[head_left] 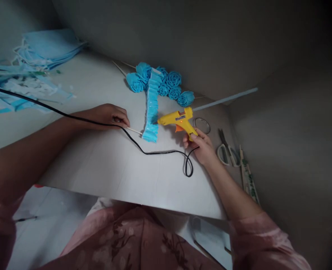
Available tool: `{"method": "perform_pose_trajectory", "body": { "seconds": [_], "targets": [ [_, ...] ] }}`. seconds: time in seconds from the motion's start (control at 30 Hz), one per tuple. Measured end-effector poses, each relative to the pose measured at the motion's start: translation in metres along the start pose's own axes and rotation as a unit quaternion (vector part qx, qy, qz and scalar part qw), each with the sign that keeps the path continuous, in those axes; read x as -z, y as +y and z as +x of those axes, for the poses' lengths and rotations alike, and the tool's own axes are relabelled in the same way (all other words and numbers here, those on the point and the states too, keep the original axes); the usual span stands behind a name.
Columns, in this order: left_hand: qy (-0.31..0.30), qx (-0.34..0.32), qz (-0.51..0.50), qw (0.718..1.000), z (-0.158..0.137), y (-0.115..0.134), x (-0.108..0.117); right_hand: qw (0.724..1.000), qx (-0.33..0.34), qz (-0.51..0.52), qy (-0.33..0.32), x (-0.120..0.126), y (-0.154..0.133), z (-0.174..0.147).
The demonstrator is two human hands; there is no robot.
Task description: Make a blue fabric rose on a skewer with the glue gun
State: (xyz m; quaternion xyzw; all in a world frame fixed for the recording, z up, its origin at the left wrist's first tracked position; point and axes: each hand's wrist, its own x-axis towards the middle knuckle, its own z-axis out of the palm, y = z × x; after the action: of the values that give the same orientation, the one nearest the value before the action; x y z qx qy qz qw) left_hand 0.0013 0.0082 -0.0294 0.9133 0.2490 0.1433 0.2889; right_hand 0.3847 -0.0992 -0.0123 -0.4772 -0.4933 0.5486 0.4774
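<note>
My right hand (200, 144) is closed round the handle of a yellow glue gun (180, 119), with a long pale glue stick (228, 99) jutting from its back. The gun's nozzle meets the right edge of a pleated blue strip (152, 107), which lies lengthwise on the table. My left hand (111, 116) pinches a thin wooden stick (134, 130) whose far end reaches the strip's near end. Shiny traces show along the strip. Behind its upper end lie several blue rolled flowers (174, 79), some on sticks.
A black cord (154, 153) runs across the left forearm and the table to the gun. Scissors (227, 152) and a wire ring (202, 125) lie at right. Blue face masks (52, 45) are stacked back left, near blue and white scraps (27, 88). A wall stands behind.
</note>
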Motion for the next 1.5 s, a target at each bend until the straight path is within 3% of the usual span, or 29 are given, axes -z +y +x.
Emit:
{"method": "perform_pose_trajectory", "body": {
  "seconds": [0.37,0.63,0.9,1.0,1.23,1.37,1.5],
  "targets": [
    [-0.032,0.010,0.008,0.999,-0.003,0.018,0.007,0.999,0.017,-0.043,-0.003,0.003,0.004,0.000],
    [-0.025,0.032,-0.019,0.999,0.000,0.018,0.007,0.996,-0.029,0.085,0.027,0.005,0.002,0.004],
    [-0.007,0.062,-0.014,0.998,0.000,0.026,0.004,0.984,-0.045,0.163,-0.058,0.003,-0.011,-0.010],
    [-0.003,0.062,-0.021,0.998,-0.001,0.023,0.003,0.983,-0.042,0.169,-0.062,0.003,-0.016,-0.010],
    [-0.011,0.035,-0.008,0.999,-0.001,0.020,0.005,0.994,-0.031,0.102,-0.002,0.006,-0.013,-0.002],
    [-0.012,0.049,-0.004,0.999,-0.001,0.025,0.006,0.997,-0.011,0.050,0.051,0.008,-0.003,0.001],
    [-0.017,0.061,-0.008,0.998,-0.001,0.025,0.006,0.997,-0.013,0.045,0.060,0.006,-0.004,0.000]
  ]
}}
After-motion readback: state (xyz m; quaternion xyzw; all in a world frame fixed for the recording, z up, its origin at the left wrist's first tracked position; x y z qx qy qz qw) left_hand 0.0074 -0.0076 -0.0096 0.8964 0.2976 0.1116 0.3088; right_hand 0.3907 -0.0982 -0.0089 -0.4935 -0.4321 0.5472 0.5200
